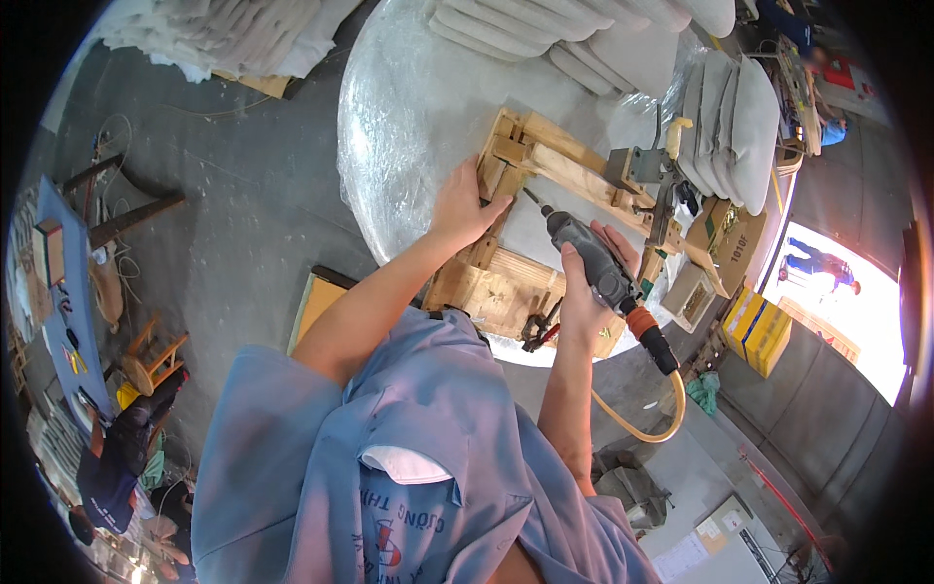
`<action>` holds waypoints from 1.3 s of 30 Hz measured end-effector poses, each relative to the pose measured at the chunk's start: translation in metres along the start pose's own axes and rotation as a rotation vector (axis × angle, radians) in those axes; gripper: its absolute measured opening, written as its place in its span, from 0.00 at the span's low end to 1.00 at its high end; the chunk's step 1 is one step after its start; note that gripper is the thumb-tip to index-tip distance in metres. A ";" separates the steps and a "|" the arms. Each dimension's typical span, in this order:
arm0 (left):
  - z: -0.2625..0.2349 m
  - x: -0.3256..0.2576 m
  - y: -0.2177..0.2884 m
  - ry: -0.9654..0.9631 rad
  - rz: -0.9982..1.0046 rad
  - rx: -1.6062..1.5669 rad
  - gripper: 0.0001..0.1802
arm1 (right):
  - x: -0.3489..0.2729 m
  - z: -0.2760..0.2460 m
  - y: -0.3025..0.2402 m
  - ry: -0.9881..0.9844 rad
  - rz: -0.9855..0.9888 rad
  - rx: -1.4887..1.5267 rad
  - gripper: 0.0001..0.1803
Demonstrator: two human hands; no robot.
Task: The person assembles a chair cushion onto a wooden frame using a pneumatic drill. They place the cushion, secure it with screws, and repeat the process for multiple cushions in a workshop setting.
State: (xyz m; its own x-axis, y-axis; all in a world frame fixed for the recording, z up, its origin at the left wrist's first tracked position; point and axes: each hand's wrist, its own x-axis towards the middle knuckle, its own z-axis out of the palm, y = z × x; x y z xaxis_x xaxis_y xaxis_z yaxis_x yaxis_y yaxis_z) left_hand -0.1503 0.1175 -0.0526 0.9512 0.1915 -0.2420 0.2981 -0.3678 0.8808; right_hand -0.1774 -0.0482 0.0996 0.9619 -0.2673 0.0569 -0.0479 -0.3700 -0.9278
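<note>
Around the grey pneumatic screwdriver [600,265] my right hand [582,300] is closed. The tool's thin bit points up and left, toward the wooden frame [574,176], its tip near my left thumb. An orange collar and a yellow air hose [671,414] are at the tool's rear end. My left hand [463,209] grips the frame's left end, thumb on top and the other fingers partly hidden by the wood. A metal clamp [647,167] sits at the frame's right end. Nearer to me is a wooden block [498,290].
Film covers the round table [375,127]. Grey padded panels [735,122] stand at its right, more at its far side. Cardboard boxes [725,243] and a yellow-wrapped box [757,331] are on the right. A blue bench [58,292] and another person [112,467] are at left.
</note>
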 end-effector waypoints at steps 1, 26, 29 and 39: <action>0.002 -0.002 -0.003 0.024 0.048 0.020 0.42 | -0.001 0.001 -0.003 0.001 0.020 0.025 0.32; -0.016 0.003 -0.002 -0.044 0.568 0.191 0.10 | -0.035 -0.035 -0.037 0.180 0.237 0.296 0.36; -0.023 0.004 0.002 -0.115 0.591 0.256 0.10 | -0.036 -0.034 -0.037 0.183 0.251 0.296 0.36; -0.034 0.012 -0.007 -0.389 0.602 0.180 0.12 | -0.013 -0.053 -0.026 -0.004 0.229 0.197 0.35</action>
State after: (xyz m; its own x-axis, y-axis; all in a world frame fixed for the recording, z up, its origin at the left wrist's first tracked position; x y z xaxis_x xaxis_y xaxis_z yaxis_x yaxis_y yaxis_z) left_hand -0.1436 0.1529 -0.0479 0.9037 -0.4146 0.1066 -0.3080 -0.4570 0.8344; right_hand -0.2031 -0.0825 0.1427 0.9332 -0.3203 -0.1631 -0.2111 -0.1211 -0.9699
